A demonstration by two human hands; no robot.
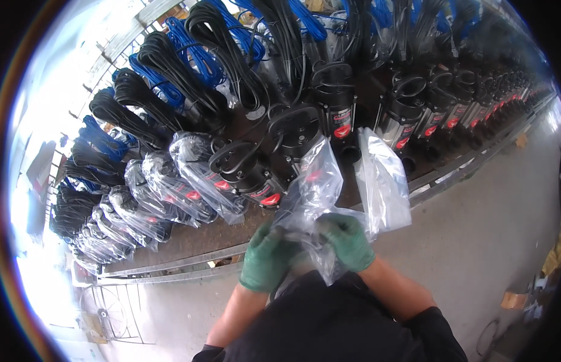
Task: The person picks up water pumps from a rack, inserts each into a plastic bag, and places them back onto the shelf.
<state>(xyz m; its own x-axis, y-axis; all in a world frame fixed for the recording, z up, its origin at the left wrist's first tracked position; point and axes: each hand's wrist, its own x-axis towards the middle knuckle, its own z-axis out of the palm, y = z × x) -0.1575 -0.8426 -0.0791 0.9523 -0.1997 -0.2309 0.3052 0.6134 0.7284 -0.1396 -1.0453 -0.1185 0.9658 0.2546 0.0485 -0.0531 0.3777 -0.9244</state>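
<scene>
The person's left hand (265,259), in a green fabric-like glove, and right hand (348,241), gloved the same way, both appear to grasp a clear, crinkled plastic bag (321,181), fingers curled into its near end, though blur hides the exact fingertip contact. The bag lies just in front of the person's body, reaching over the near edge of the dark brown tabletop (217,241) and up against a black cylindrical pump (298,130) with a looped top handle; whether the pump's lower end is inside the film cannot be told. The likeliest trouble is tearing: the film looks thin, and a hard pull could split it on the pump's handle or protruding fittings. Smooth gloves might also slip on slick plastic, or pick up two layers at once, leaving the mouth closed. A tug toward the body could tip the pump, or knock it into the black-and-silver pump with a red label (250,172) standing close on its left. The loose pile of flat, clear bags (384,187) on the right overhangs the edge, so a brushing forearm could send it to the floor.
</scene>
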